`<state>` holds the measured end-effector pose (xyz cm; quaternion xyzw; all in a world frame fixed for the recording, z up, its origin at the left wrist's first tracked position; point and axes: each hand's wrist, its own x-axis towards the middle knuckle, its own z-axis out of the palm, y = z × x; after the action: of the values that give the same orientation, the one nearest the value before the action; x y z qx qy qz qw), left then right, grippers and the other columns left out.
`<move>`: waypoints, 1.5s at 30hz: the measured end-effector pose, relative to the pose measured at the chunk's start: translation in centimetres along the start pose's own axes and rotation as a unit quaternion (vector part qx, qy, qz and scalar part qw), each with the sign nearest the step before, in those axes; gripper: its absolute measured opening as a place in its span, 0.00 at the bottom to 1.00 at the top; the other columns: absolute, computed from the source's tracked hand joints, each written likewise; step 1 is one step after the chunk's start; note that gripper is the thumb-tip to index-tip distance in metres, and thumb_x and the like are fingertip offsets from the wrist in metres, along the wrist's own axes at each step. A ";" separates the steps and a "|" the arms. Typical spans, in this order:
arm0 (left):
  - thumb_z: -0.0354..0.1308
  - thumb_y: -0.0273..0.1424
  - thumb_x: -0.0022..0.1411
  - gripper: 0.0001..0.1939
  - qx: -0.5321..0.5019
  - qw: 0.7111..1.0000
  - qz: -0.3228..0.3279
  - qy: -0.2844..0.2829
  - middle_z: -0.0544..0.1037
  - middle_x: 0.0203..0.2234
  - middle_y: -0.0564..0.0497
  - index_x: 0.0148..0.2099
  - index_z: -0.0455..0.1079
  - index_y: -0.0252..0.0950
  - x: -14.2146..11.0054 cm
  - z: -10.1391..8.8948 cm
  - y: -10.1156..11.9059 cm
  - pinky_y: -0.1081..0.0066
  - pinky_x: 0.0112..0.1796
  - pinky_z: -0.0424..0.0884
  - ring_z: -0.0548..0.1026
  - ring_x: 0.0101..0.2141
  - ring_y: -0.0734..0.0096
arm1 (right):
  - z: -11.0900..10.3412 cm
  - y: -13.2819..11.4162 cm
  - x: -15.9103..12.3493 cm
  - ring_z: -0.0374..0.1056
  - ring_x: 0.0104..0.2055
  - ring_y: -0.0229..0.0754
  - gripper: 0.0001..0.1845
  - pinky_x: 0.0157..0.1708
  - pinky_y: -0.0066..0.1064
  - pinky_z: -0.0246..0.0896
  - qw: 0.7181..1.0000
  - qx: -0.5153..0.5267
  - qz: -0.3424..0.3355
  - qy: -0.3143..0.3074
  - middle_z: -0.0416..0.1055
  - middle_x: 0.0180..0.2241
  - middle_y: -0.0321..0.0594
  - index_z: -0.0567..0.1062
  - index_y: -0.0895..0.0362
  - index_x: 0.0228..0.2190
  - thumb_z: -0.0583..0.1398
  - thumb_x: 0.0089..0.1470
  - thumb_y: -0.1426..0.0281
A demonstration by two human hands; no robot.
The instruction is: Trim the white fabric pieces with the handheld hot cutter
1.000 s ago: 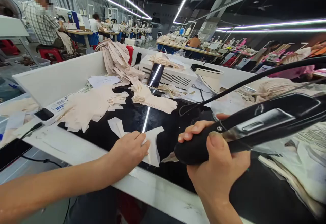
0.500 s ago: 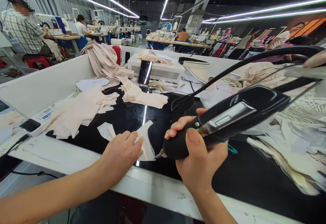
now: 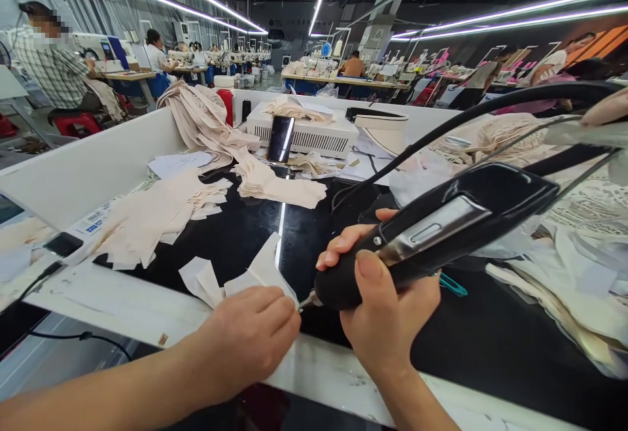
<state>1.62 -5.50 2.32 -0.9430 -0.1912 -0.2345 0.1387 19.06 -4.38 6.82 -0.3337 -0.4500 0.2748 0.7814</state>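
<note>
My right hand (image 3: 387, 293) is wrapped round a black handheld power tool (image 3: 441, 222) with a silver trigger lever and a cable. Its thin metal tip (image 3: 310, 301) points left and meets the edge of a pale fabric piece (image 3: 262, 267). My left hand (image 3: 250, 339) is closed over the near side of that piece, its fingertips close to the tip and partly hidden. Left of it lies a small white scrap (image 3: 202, 279) on the glossy black tabletop (image 3: 353, 336).
Fanned cream fabric pieces (image 3: 157, 215) lie at left, with another stack (image 3: 279, 186) further back. A phone (image 3: 281, 138) leans on a white vented box (image 3: 318, 133). Fabric heaps (image 3: 579, 274) and a teal clip (image 3: 452, 285) are at right. Co-workers sit beyond the white side panels (image 3: 98, 150).
The tool's metal tip has come left to the fabric's edge. My left hand has shifted nearer to it, and the fabric piece has turned. The whole view has swung a little right.
</note>
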 end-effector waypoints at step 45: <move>0.50 0.20 0.79 0.12 -0.049 0.997 -0.059 0.022 0.82 0.44 0.44 0.53 0.75 0.34 -1.2 1.8 -1.2 0.65 0.48 0.80 0.81 0.42 0.62 | 0.8 0.4 1.0 0.72 0.22 0.39 0.23 0.23 0.32 0.73 0.999 0.038 0.002 0.031 0.76 0.27 0.28 0.76 0.49 0.46 0.77 0.51 0.61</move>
<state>0.81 -4.18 0.40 -0.9303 -0.2319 -0.2721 0.0822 18.70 -3.18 7.27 -0.3127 -0.4145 0.2826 0.8066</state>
